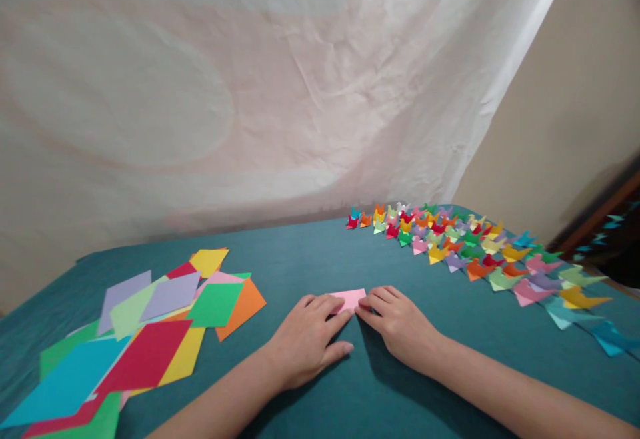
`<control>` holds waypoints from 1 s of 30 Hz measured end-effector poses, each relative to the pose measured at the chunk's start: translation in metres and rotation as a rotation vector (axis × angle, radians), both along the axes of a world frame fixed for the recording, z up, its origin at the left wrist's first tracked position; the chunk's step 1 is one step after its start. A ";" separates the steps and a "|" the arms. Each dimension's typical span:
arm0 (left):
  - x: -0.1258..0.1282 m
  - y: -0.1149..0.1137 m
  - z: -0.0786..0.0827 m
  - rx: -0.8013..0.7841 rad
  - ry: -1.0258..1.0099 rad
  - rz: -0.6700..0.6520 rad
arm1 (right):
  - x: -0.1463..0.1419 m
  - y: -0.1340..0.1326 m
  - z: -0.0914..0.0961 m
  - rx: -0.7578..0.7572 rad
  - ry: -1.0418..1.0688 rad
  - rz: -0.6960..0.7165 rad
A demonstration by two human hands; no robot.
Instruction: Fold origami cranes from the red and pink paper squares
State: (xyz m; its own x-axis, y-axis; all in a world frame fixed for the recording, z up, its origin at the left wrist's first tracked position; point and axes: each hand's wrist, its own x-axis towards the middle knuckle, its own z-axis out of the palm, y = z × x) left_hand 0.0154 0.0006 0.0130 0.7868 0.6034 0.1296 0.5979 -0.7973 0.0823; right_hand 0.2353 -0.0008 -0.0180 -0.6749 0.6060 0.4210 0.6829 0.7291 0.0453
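A small piece of folded pink paper (351, 297) lies on the teal-covered table, with its far edge showing beyond my fingertips. My left hand (313, 339) rests over its left part, fingers stretched out and pressing it flat, thumb apart on the table. At the right end of the paper, my right hand (397, 322) has thumb and fingertips pinched together on its edge. The near side of the paper is partly hidden by the fingers.
Coloured paper sheets (150, 352) lie in a loose, overlapping pile on the left. Many small folded paper birds (440, 252) stand in rows at the right and back. A pale cloth (280, 92) hangs behind the teal table (300, 252).
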 end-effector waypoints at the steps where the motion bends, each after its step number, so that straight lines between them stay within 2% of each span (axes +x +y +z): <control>1: 0.000 0.000 0.000 0.004 0.001 0.001 | 0.000 0.000 0.000 -0.002 -0.003 -0.002; 16: -0.003 0.001 0.008 0.103 0.046 0.050 | 0.001 0.001 -0.002 -0.027 -0.036 -0.028; 24: -0.002 -0.004 0.011 0.067 0.056 0.101 | 0.002 0.004 -0.002 -0.039 -0.041 -0.045; 30: 0.000 -0.006 0.013 0.064 0.034 0.098 | 0.004 0.003 0.006 -0.036 -0.082 -0.093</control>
State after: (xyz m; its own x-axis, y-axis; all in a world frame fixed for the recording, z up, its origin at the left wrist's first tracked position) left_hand 0.0153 -0.0056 0.0262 0.7288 0.6693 0.1449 0.6751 -0.7376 0.0111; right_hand 0.2391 0.0020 -0.0125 -0.6461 0.6816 0.3436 0.7430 0.6646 0.0788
